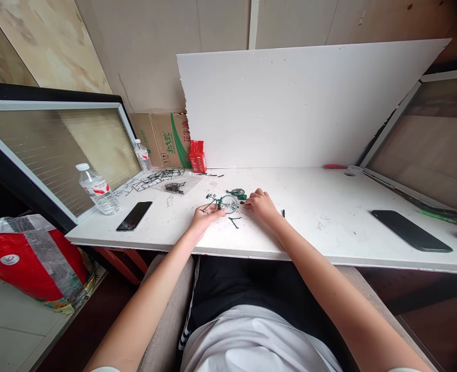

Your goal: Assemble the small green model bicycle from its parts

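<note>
My left hand (207,216) is closed on a small dark green model bicycle frame (213,200) with one spoked wheel (229,204) on its right end. To its right, my right hand (262,204) rests on the table with bent fingers, the fingertips drawn together at a tiny dark piece (242,202). Whether they grip it I cannot make out. Just behind lie a second spoked wheel part (236,191) and a small green block-like part (242,197). A thin forked green piece (234,222) lies in front of the held model.
On the left stand two water bottles (98,190), a phone (134,216), black part frames (154,178) and a plastic bag of parts (175,187). Behind are a red packet (198,156) and a carton (162,139). A dark slab-shaped object (411,230) lies at right.
</note>
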A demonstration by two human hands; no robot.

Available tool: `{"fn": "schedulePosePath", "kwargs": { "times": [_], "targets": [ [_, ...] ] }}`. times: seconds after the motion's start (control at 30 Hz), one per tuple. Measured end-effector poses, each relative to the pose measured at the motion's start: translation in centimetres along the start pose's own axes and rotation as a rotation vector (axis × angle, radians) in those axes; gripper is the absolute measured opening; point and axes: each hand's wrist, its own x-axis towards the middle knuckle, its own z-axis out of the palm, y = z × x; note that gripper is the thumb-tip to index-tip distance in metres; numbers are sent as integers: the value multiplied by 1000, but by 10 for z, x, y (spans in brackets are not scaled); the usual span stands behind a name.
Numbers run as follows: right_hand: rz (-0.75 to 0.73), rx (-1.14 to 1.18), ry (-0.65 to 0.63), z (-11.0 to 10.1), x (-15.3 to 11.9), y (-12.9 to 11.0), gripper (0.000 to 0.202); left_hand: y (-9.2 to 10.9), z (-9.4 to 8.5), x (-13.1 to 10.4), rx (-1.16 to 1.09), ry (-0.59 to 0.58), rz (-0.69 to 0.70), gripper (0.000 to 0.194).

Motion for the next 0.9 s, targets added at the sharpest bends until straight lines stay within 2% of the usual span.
{"fn": "schedulePosePath", "kwargs": {
  "times": [0.23, 0.4, 0.57, 0.63, 0.77, 0.9],
  "targets": [
    [50, -57, -20, 2, 0, 0, 28, 2, 1, -2, 18, 18, -11, 42],
    [43, -125, -34, 7, 2, -9, 28, 1, 1, 0, 15, 15, -5, 41],
    [33, -78, -10, 9, 3, -11, 26, 1, 1, 0, 23, 23, -17, 42],
    [23, 37, 47, 7, 2, -10, 27, 1, 1, 0, 27, 19, -22, 42],
    [-55, 366, 269, -1, -12, -21, 26, -4, 1, 2, 81, -13, -17, 41],
    [-215, 396, 326, -11, -37, -42, 24, -9, 3, 3, 157, -2, 0, 45]
  ]
}}
